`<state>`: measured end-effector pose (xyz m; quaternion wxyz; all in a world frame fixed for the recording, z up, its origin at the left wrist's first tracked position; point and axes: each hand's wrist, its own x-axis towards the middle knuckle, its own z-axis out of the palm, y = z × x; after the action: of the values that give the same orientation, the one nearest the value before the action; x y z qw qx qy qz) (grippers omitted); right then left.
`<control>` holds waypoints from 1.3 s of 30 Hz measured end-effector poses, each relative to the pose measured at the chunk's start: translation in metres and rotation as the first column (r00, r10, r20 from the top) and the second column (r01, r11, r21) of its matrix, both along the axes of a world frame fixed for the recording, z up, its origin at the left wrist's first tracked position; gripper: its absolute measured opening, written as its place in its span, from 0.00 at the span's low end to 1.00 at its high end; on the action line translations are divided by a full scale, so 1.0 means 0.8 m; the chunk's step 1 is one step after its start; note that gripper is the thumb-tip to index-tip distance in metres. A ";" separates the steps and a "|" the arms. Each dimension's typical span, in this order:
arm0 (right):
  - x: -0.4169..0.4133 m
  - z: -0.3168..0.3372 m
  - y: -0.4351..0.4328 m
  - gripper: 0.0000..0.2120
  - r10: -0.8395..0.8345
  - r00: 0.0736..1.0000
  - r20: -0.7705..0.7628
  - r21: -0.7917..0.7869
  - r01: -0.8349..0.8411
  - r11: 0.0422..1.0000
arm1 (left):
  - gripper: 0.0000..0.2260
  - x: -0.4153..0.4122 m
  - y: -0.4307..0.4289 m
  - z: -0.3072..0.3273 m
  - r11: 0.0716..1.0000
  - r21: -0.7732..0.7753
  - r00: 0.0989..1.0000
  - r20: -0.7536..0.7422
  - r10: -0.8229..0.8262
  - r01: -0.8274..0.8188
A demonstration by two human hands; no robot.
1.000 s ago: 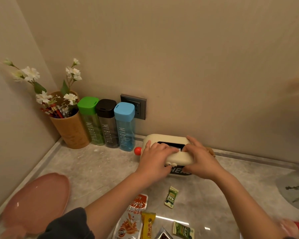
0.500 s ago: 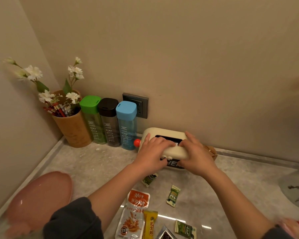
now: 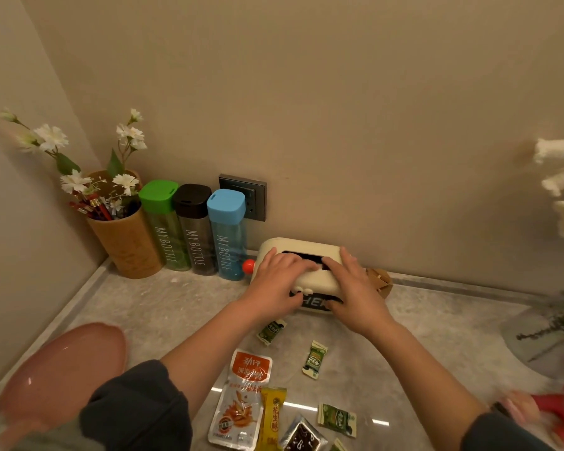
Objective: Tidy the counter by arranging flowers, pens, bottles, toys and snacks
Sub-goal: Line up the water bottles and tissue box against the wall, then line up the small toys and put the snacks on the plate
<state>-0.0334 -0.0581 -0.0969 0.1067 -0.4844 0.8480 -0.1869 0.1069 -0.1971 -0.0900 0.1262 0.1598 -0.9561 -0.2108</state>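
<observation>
a tan holder (image 3: 127,245) in the corner of the counter (image 3: 176,307) carries white flowers (image 3: 124,182) and red pens (image 3: 101,211). beside it stand 3 bottles in a row, the green-capped bottle (image 3: 163,222), black-capped bottle (image 3: 194,229) and blue-capped bottle (image 3: 227,236), each printed "my bottle". just right of them, against the wall, a cream toy (image 3: 310,276) with a red knob (image 3: 248,265) lies under the left hand (image 3: 274,283) and right hand (image 3: 355,288), fingers spread nearly straight across its top, pressing rather than gripping. its dark front panel shows "he". snack packets (image 3: 241,402) lie scattered in front, a pink plate (image 3: 62,362) sits at left, and a wall socket (image 3: 251,193) is behind the bottles.
</observation>
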 end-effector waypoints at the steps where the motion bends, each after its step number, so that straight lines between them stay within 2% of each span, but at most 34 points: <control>1: 0.004 -0.003 0.005 0.41 -0.016 1.000 0.009 -0.021 0.016 1.000 | 0.27 0.001 0.002 0.001 1.000 0.003 1.000 0.004 0.009 -0.009; 6: 0.023 -0.012 0.035 0.42 -0.097 0.990 0.101 -0.195 0.116 0.974 | 0.29 0.012 0.020 0.006 0.995 -0.008 0.990 -0.094 0.103 -0.104; 9: 0.034 -0.014 0.053 0.37 -0.124 0.979 0.163 -0.311 0.171 0.935 | 0.27 0.025 0.036 0.007 0.981 0.093 0.964 -0.189 0.185 -0.170; 11: 0.040 -0.013 0.063 0.33 -0.135 0.972 0.194 -0.357 0.198 0.913 | 0.26 0.033 0.050 0.006 0.970 0.174 0.958 -0.200 0.205 -0.172; 20: 0.052 -0.005 0.143 0.25 -0.220 0.945 0.241 -0.357 0.298 0.886 | 0.20 0.032 0.121 -0.009 0.896 0.440 0.973 -0.178 0.150 -0.058; 31: 0.030 -0.004 0.286 0.20 -0.363 0.894 0.261 -0.332 0.436 0.836 | 0.18 -0.025 0.258 -0.032 0.853 0.515 0.990 -0.136 -0.018 0.086; 35: 0.013 0.000 0.330 0.19 -0.405 0.873 0.271 -0.402 0.485 0.777 | 0.18 -0.056 0.305 -0.033 0.830 0.536 0.986 -0.138 -0.092 0.153; 39: -0.009 0.007 0.372 0.19 -0.535 0.818 0.211 -0.453 0.567 0.688 | 0.18 -0.091 0.343 -0.026 0.814 0.542 0.976 -0.163 -0.142 0.209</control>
<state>-0.0407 0.2394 -0.0917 -0.0562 -0.2119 0.8726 -0.4366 0.0341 0.0769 -0.1108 0.1089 0.0881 -0.8551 -0.4992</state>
